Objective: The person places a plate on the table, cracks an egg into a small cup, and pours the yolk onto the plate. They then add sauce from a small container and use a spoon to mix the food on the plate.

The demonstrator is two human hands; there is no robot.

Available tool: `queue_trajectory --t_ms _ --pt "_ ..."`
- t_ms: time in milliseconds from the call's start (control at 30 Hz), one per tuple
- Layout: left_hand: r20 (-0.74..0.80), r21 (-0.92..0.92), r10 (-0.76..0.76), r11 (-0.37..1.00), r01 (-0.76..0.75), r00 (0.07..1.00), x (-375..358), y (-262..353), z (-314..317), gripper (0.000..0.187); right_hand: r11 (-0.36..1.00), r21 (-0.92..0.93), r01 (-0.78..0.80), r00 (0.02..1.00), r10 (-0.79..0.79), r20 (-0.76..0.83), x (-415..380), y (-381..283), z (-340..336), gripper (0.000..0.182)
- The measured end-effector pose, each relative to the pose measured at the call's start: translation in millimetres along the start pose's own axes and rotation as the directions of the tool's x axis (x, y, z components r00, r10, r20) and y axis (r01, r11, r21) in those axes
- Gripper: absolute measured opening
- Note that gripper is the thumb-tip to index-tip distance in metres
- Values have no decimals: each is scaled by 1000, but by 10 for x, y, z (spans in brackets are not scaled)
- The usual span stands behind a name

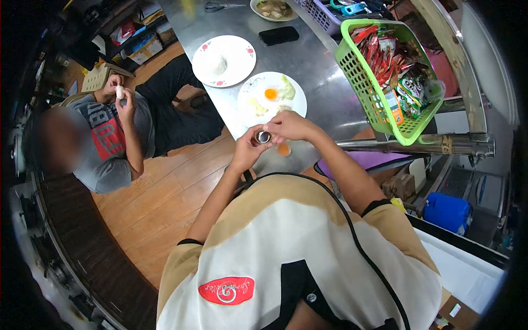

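My left hand [247,151] is wrapped round a small container with a shiny round metal top [263,137], just off the plate's near edge. Right beside it, my right hand [290,126] has its fingertips pinched together close to that top; what they hold, if anything, is hidden. A white plate [297,105] lies beyond both hands, bearing an orange egg yolk [270,94], pale green leaf [286,89] and pale pieces [257,107]. Below my right hand stands a small cup with something orange in it [284,149].
On the metal table [324,71] are a flowered plate with white rice [219,65], a black phone [279,36], scissors [223,6] and a soup bowl [273,10]. A green basket of packets [360,82] stands right. Another person [110,132] sits left, holding a small white item [119,92].
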State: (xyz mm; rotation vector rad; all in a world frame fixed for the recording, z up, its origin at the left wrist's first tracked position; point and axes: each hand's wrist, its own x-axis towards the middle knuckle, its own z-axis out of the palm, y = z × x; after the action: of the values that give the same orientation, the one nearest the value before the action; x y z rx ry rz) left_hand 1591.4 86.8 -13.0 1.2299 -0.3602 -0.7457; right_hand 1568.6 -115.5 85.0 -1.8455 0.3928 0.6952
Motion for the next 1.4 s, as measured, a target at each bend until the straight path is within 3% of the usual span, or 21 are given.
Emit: queue_trajectory --t_ms 67,100,167,200,267,300,533,633,700,767,800,867,1000,1033,1100,1133,1200,1233,1300,1400 --pt "-27 537 75 842 -49 997 76 20 -37 47 986 -156 65 997 -71 -32 84 40 -44 40" --pt "-29 534 76 844 -49 997 126 22 -26 47 985 -159 63 997 -69 -31 130 51 -85 40" --pt "-27 790 361 579 -202 932 189 14 -6 52 952 -304 25 961 -106 -254 227 82 -152 32" --pt "-36 790 359 582 -194 933 223 30 6 52 951 -307 26 964 -105 -245 293 136 -198 32" --pt "-80 785 324 603 -140 943 256 52 30 49 756 -651 -59 853 -301 -427 388 272 -261 37" --pt "-87 785 323 604 -135 942 270 58 44 49 740 -660 -126 906 -185 -380 367 226 -297 51" --pt "-151 786 302 614 -71 941 289 19 94 50 681 -710 -179 918 -143 -369 505 236 -361 53" --pt "-161 799 295 599 -51 942 310 -12 91 51 672 -725 -154 908 -192 -372 532 289 -352 50" --pt "-159 807 297 588 -49 942 285 -89 88 51 786 -613 -85 854 -260 -451 536 332 -345 35" --pt "-154 833 383 546 -89 911 337 -180 107 52 816 -572 -79 806 -286 -519 649 553 -324 26" --pt "-146 850 337 524 -56 930 340 -139 141 50 844 -533 -57 762 -308 -569 667 587 -345 19" --pt "-139 876 293 482 -21 946 360 -59 229 48 880 -474 -30 756 -291 -587 431 407 -215 12" --pt "-131 902 238 431 17 962 438 -9 303 42 782 -576 240 727 -537 -427 -268 -388 80 15" --pt "-128 936 214 349 46 969 474 -64 299 40 779 -581 237 717 -543 -437 -460 -617 66 15" --pt "-147 970 166 219 109 975 548 -40 321 34 616 -705 352 602 -726 -333 -736 -967 -7 13" --pt "-142 971 186 218 100 972 574 -25 330 34 603 -717 351 588 -738 -332 -778 -1060 -47 13" --pt "-164 956 170 272 114 972 592 1 337 45 606 -693 391 468 -779 -417 -826 -1256 -133 10" --pt "-167 954 136 273 125 977 587 52 346 63 589 -708 390 455 -792 -408 -883 -1458 -198 10" --pt "-150 947 144 304 101 978 591 44 315 71 611 -710 351 306 -791 -529 -977 -1952 -383 6" --pt "-105 938 174 343 39 979 473 103 247 79 526 -810 258 92 -848 -522 -578 -2700 -1023 9"
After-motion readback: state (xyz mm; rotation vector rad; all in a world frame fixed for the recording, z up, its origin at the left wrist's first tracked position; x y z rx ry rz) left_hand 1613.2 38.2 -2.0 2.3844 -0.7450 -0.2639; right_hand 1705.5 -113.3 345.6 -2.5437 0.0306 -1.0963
